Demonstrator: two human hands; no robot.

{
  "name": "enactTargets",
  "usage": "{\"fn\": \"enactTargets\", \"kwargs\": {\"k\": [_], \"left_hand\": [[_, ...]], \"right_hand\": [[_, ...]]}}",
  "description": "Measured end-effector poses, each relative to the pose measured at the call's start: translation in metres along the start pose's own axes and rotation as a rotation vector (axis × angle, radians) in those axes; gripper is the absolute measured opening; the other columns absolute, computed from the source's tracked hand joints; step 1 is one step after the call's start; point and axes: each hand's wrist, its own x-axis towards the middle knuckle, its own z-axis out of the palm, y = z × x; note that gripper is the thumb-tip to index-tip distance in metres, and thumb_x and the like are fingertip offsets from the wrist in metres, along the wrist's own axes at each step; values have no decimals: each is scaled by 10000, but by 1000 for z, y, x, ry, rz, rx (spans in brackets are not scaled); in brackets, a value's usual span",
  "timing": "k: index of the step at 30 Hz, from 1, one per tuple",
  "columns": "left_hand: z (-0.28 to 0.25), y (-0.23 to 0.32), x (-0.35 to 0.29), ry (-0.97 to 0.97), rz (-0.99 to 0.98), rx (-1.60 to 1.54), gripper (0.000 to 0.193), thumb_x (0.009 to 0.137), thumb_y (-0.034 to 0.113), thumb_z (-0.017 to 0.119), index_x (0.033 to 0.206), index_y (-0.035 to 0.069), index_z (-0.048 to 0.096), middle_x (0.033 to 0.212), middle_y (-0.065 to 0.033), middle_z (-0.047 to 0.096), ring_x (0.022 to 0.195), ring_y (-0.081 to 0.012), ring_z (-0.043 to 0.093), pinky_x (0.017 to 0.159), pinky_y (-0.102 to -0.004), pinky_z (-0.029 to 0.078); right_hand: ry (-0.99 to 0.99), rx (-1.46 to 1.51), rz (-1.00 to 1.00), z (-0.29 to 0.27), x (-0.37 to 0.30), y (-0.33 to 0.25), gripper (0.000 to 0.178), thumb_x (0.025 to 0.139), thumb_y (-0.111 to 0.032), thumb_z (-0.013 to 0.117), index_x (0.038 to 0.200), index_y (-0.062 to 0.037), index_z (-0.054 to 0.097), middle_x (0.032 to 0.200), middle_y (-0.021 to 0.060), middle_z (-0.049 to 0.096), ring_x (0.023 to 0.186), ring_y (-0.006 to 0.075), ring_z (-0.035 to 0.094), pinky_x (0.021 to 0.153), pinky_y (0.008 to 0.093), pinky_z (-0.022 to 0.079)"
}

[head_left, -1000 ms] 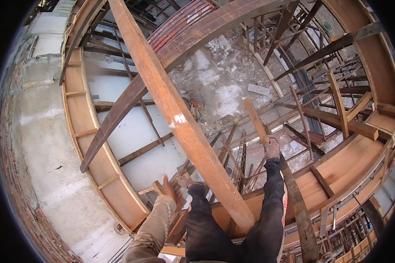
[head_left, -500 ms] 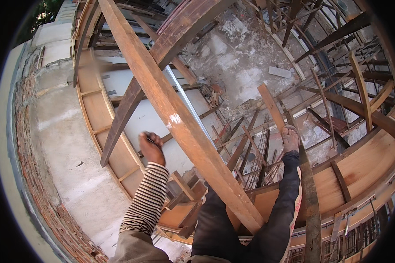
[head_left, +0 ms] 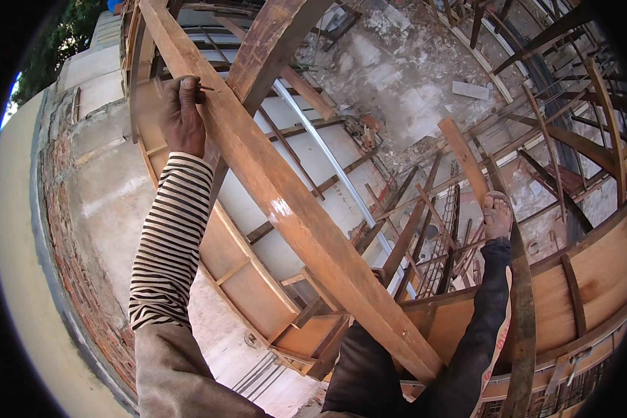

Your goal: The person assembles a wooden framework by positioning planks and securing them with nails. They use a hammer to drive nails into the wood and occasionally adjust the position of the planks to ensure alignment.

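My left hand (head_left: 183, 118), in a black-and-white striped sleeve, is closed in a fist at the left edge of a long wooden beam (head_left: 285, 209). From its fingers a short, thin dark piece that looks like a nail (head_left: 207, 88) points toward the beam's face. The beam runs from the upper left down between my legs and bears a white scuff near its middle. A darker, thicker timber (head_left: 268, 52) crosses it close to my hand. My right hand is out of view.
My right foot (head_left: 496, 214) rests on a narrow timber at the right. Far below lies a rubble-strewn floor (head_left: 397, 90). Plywood formwork (head_left: 254, 289) and a brick-edged wall (head_left: 83, 292) stand at the left. Upright props (head_left: 609, 125) crowd the right.
My left hand has moved up and left, from beside the beam's middle to its upper part near the crossing timber. The view has shifted, so the beam and foot appear slightly displaced.
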Motion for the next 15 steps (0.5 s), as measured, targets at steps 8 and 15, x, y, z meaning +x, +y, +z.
{"fn": "enactTargets", "kwargs": {"k": [8, 15], "left_hand": [[3, -13, 14, -161, 74, 101, 263, 1047, 280, 507, 968, 59, 626, 844, -2, 596, 811, -103, 529, 784, -253, 436], [10, -18, 11, -58, 21, -16, 323, 1064, 305, 458, 915, 58, 604, 811, 6, 579, 770, -97, 501, 748, -248, 422]], "right_hand": [[-81, 128, 107, -24, 9, -26, 677, 1010, -489, 300, 1477, -4, 371, 1524, 197, 384, 1426, 345, 326, 1182, 443, 198], [-37, 119, 130, -8, 12, -20, 685, 1027, -524, 228, 1485, -33, 362, 1500, 215, 412, 1411, 372, 340, 1176, 461, 204]]}}
